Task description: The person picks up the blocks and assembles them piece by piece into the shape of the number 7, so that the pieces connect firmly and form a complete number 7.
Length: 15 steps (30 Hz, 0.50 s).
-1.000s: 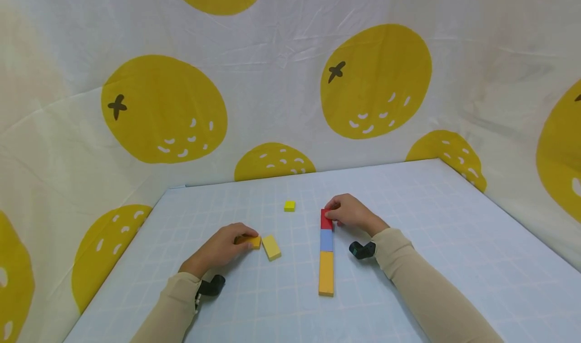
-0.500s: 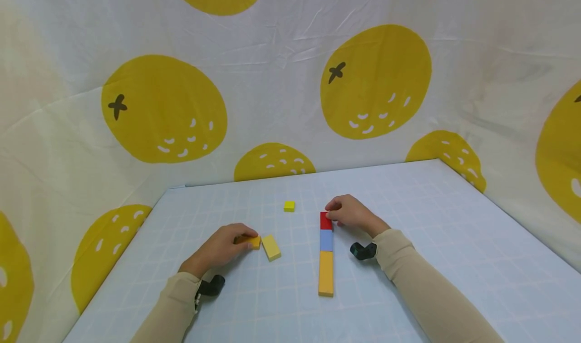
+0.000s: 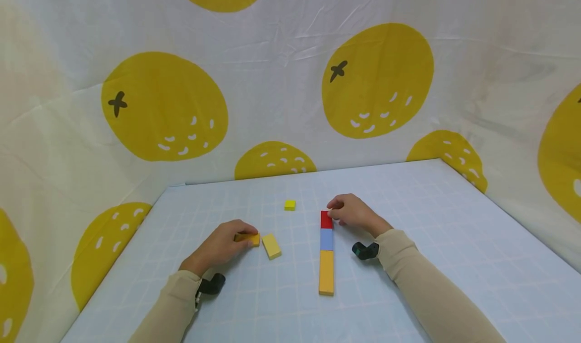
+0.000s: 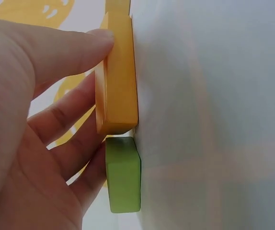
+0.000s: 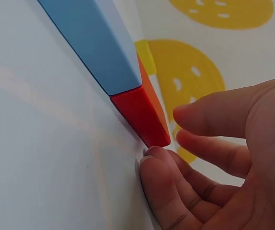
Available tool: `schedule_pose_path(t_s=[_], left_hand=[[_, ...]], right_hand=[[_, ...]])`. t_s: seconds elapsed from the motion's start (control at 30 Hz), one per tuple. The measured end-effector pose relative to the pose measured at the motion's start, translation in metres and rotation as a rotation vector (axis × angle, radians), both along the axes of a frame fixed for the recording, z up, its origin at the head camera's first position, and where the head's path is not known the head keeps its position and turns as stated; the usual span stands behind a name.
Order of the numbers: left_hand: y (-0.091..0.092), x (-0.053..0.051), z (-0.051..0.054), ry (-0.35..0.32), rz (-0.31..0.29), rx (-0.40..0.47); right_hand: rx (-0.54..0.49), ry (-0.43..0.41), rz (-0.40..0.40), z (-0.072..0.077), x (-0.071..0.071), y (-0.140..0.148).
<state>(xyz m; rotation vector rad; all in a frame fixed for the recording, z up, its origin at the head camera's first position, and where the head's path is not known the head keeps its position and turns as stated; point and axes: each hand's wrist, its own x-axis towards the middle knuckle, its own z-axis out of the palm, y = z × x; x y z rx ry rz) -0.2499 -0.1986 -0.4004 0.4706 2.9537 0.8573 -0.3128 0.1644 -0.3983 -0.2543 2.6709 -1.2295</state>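
On the left, the left hand point(image 3: 222, 246) pinches an orange block point(image 3: 255, 239) at table level. In the left wrist view its thumb presses the orange block point(image 4: 120, 76), and a green block point(image 4: 123, 179) lies just beside that block, near the other fingers. A row of touching blocks runs away from the viewer: orange point(image 3: 326, 272), blue point(image 3: 327, 239) and red point(image 3: 326, 219) at the far end. Beside the red block is the right hand point(image 3: 356, 214). In the right wrist view its loosely bent fingers surround the free end of the red block point(image 5: 142, 112), without a grip.
A pale yellow block point(image 3: 271, 246) lies just right of the left hand's block. Farther back is a small bright yellow block point(image 3: 289, 205). A patterned white cloth point(image 3: 281, 106) hangs behind the light blue gridded table point(image 3: 408, 191).
The red block's far end has shifted slightly toward the viewer since the earliest frame. The right fingertips have moved a little to the right, away from its top. The left hand looks nearly unchanged.
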Motion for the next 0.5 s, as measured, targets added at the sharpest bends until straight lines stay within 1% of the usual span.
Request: schedule_pose_path(t_s=[0.07,0.2,0.37,0.5], left_hand=[[0.0007,-0.0003,0.0011,-0.005,0.009,0.003],[0.0008,-0.0014,0.0014,-0.011,0.004,0.0],[0.001,-0.0013,0.0012,0.009,0.004,-0.006],[0.0019,-0.0015,0.0007,0.028,-0.006,-0.017]], right_hand=[[-0.005,0.002,-0.002,-0.0006,-0.0003,0.0002],[-0.011,0.003,-0.003,-0.0022,0.0001,0.0012],[-0.03,-0.004,-0.016,-0.0033,0.0026,0.0051],[-0.042,-0.006,-0.035,-0.0032,0.0073,0.0094]])
